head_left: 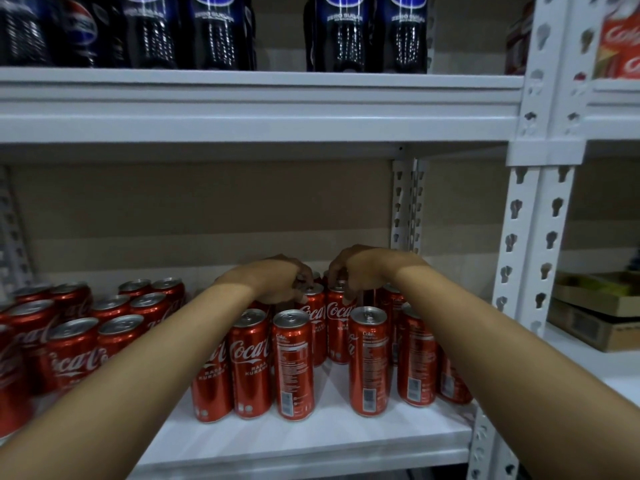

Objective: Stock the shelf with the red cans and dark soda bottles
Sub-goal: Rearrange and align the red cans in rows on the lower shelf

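Observation:
Several tall red cans (292,362) stand on the white lower shelf (311,438), with another group of red cans (72,344) at the left. My left hand (277,280) grips the top of one red can (313,323) in the back row. My right hand (356,270) grips the top of the red can (337,327) right beside it. Both cans stand upright on the shelf, touching each other. Dark soda bottles (214,32) line the upper shelf (259,98), and two more dark bottles (367,32) stand to their right.
A white slotted upright post (533,237) bounds the shelf on the right. Beyond it, cardboard boxes (595,313) lie on a neighbouring shelf, and red packages (620,39) sit higher up. Bare shelf board shows in front of the cans.

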